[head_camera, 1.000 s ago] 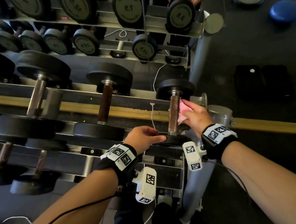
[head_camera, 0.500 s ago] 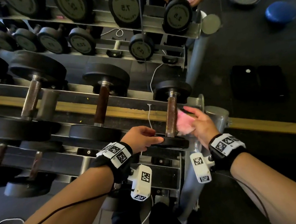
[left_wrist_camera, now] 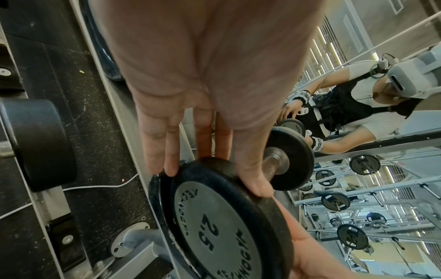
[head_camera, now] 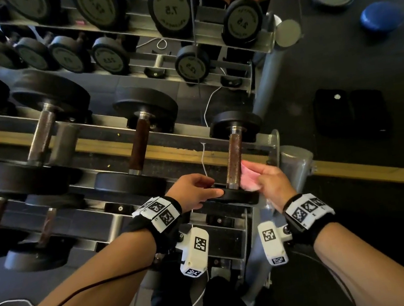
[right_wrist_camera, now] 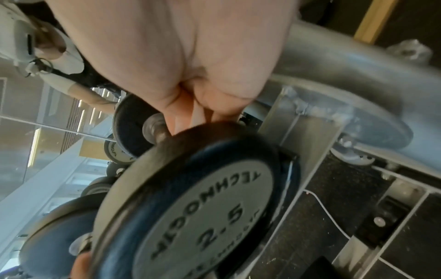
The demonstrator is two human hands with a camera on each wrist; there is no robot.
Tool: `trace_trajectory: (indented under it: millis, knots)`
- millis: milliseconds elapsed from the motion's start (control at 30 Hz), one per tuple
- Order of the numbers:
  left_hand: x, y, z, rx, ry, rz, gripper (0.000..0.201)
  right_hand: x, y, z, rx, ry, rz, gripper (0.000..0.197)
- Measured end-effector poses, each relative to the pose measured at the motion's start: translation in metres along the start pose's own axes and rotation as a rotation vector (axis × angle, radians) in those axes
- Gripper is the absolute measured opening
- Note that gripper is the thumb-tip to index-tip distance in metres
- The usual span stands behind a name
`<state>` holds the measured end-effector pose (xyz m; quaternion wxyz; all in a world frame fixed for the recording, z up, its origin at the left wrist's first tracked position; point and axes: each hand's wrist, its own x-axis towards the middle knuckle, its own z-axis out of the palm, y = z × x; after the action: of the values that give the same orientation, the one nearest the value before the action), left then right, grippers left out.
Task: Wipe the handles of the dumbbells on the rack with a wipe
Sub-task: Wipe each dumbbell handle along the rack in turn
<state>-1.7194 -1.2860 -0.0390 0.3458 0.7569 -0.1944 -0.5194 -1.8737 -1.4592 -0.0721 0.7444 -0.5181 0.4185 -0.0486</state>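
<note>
The left hand (head_camera: 193, 190) grips the near plate of the 2.5 dumbbell (left_wrist_camera: 226, 226), while the right hand (head_camera: 273, 184), at three o'clock of the handle (head_camera: 234, 158), pinches a pink wipe (head_camera: 248, 178) against it.

The wipe (head_camera: 248, 178) is showing pink beside the speckled rusty-brown dumbbell handle (head_camera: 234, 159); its black end plate (left_wrist_camera: 222, 222) is carrying a grey face. Black wristbands (head_camera: 161, 212) are bearing white tags patterned with black squares. At two o'clock, a blue cushion (head_camera: 381, 17) is showing.
</note>
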Motion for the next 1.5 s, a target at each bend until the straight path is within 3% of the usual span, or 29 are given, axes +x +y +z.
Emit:
trace_trajectory:
  millis: [133,200,267,367,500,667,733,833,933,1067,1200,1367,1500]
  knots:
    - [-0.001,0.002,0.001,-0.003,-0.005,-0.01,0.038,0.013,-0.017,0.002,0.082,0.149,-0.003,0.036]
    - [-0.002,0.002,0.002,-0.005,-0.001,-0.021,0.038,0.025,-0.027,0.016,0.271,0.164,0.002,0.039]
    - [-0.002,0.001,0.001,-0.004,0.006,-0.027,0.04,0.029,-0.032,0.026,0.315,0.141,0.02,0.046]
    - [-0.002,0.0,0.0,-0.037,-0.003,-0.034,0.044,0.022,-0.025,0.02,0.163,0.096,0.006,0.056]
    - [-0.002,-0.002,0.003,-0.079,0.007,-0.038,0.051,0.003,-0.009,0.007,-0.088,0.084,-0.041,0.052]
    - [-0.003,0.002,0.002,-0.045,-0.022,-0.028,0.05,0.008,-0.018,-0.002,-0.004,0.251,-0.013,0.042]
    - [-0.002,0.003,0.001,-0.04,-0.033,-0.03,0.047,0.015,-0.019,0.011,0.05,0.189,0.028,0.05]
    - [-0.002,0.003,-0.002,-0.046,-0.037,-0.034,0.043,0.017,-0.017,0.026,-0.145,0.068,0.047,0.06]
    - [-0.002,0.002,0.0,-0.049,-0.023,-0.024,0.036,0.01,-0.017,0.021,-0.253,0.039,0.045,0.062]
    - [-0.005,-0.002,0.002,-0.016,-0.043,-0.024,0.043,-0.005,-0.014,0.01,-0.369,0.028,0.057,0.057]
    - [-0.009,-0.009,0.0,-0.017,-0.067,-0.027,0.044,-0.011,-0.017,-0.001,-0.379,0.033,0.076,0.047]
    - [-0.009,-0.008,0.0,0.031,-0.062,-0.011,0.026,0.001,-0.026,0.008,-0.236,0.229,0.092,0.034]
    - [-0.009,-0.01,0.0,0.057,-0.04,0.001,0.025,0.001,-0.029,0.029,-0.242,0.146,0.123,0.04]
